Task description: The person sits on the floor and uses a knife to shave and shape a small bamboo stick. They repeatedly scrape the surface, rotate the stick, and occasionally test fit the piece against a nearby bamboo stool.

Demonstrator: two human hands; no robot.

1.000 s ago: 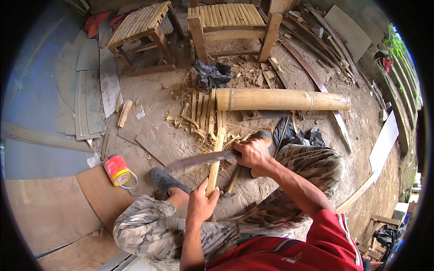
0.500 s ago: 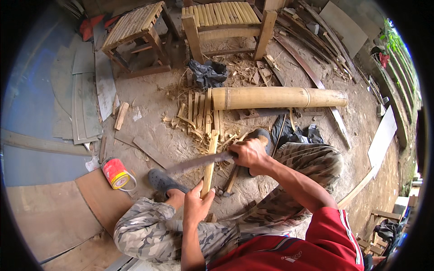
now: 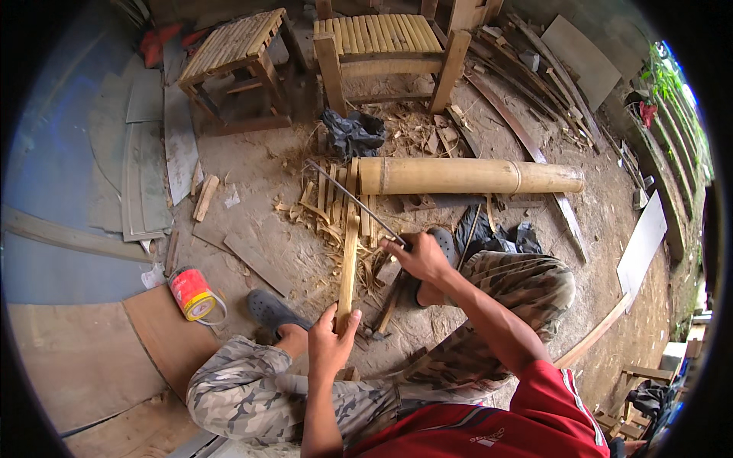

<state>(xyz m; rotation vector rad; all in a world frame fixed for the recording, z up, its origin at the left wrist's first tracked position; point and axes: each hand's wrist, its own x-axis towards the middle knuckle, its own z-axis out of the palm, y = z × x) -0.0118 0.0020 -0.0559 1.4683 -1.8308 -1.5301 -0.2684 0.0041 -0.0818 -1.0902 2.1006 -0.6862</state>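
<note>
Bamboo strip (image 3: 348,263) apparently mid-trim, shavings (image 3: 334,233) below.
Left hand (image 3: 330,340) grips it above the floor (image 3: 256,195); right hand (image 3: 421,257) grips knife (image 3: 379,222). Other strips (image 3: 352,177) already split (finish unclear); bamboo pole (image 3: 458,175) looks unsplit.

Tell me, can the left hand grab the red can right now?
Probably not: the left hand grips a pale strip, and the grey shoe is between that hand and the red can.
</note>
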